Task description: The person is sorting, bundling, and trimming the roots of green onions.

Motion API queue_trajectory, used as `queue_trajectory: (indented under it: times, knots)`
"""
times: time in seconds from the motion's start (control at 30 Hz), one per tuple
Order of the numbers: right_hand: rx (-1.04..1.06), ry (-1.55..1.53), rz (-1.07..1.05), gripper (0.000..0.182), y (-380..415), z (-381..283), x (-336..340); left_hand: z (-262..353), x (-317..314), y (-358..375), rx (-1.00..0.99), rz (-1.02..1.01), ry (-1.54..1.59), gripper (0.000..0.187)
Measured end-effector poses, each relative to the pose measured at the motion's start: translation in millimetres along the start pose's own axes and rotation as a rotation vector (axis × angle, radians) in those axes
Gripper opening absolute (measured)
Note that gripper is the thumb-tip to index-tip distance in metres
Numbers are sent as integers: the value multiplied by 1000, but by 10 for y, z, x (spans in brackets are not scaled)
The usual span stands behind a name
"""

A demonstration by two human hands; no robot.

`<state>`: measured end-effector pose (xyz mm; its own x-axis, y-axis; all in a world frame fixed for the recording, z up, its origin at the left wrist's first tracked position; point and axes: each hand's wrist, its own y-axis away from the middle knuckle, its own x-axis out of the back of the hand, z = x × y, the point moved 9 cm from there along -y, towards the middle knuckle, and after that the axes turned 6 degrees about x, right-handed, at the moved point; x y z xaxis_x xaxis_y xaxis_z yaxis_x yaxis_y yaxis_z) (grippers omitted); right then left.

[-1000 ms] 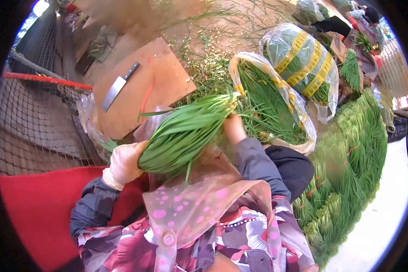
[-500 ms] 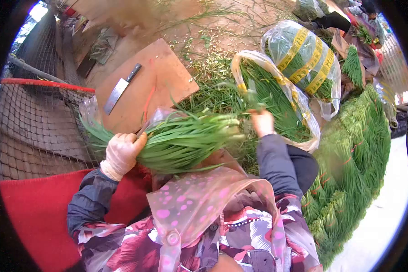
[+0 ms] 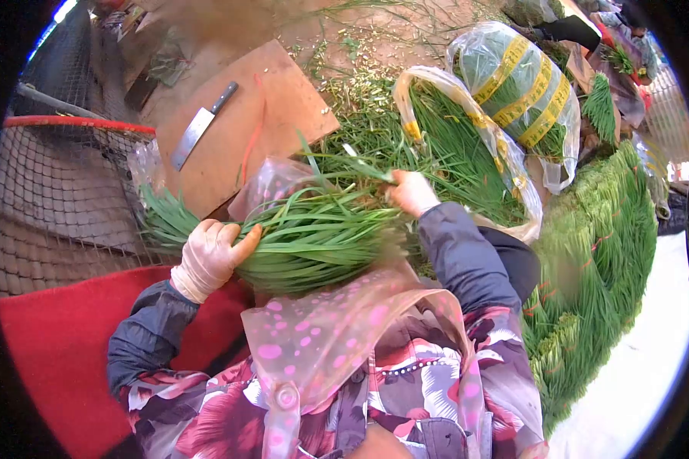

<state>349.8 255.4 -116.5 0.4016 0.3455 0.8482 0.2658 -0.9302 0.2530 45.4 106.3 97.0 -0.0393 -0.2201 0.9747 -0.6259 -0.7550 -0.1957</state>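
A thick bunch of garlic chives lies across my lap, over a clear pink-spotted apron. My left hand, in a thin pale glove, is closed around the bunch near its leafy left end. Above the bunch's right end, my right hand pinches a small piece of green chive stalk with a whitish tip. The bunch's right end is blurred. Loose chive leaves and scraps lie on the ground just beyond the right hand.
A cleaver rests on a brown board ahead. To the right are an opened plastic bag of chives, a yellow-taped bundle and a long heap of tied chives. Netting and red cloth are at left.
My right hand has moved left and slightly up, nearer the bunch. The stalk piece it holds now points up and left. My left hand keeps its grip.
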Motion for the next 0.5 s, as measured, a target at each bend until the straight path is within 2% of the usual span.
queue_trajectory:
  times: [0.07, 0.1, 0.13, 0.2, 0.23, 0.27, 0.3, 0.33, 0.37, 0.4, 0.47, 0.5]
  knots:
    - [-219, -109, 50, 29, -2, 974, 146, -121, 9, 124, 56, -45, 10, 37]
    - [-345, -240, 24, 26, 49, 1149, 253, -137, 20, 151, 49, -24, 10, 37]
    - [-445, -557, -109, 30, 71, 1140, 97, -139, 31, 173, 40, -8, 13, 37]
    - [-6, -610, -284, 42, 62, -33, 128, -107, 39, 101, 5, 0, 15, 37]
    - [125, -571, -420, 56, 109, -589, 109, -71, 44, 50, -28, 13, 9, 36]
    - [205, -549, -461, 63, 116, -921, -64, -54, 36, 13, -22, 14, 9, 36]
    - [469, -522, -336, 65, 108, -1243, -184, -34, 26, -12, -30, 1, 19, 36]
    - [626, -407, -275, 68, 116, -1516, -288, -31, 20, -16, -38, -15, 28, 36]
    - [417, -463, -406, 57, 154, -1631, -347, -40, -1, 4, -37, -31, 19, 38]
    - [171, -922, -498, 40, 147, -1507, -730, -54, -2, 10, -34, -38, 17, 38]
    - [163, -1098, -293, 30, 133, -1431, -592, -72, -5, 9, -20, -27, 11, 39]
    - [95, -1169, -248, 27, 111, -1319, -611, -93, -63, 35, -3, -67, 16, 39]
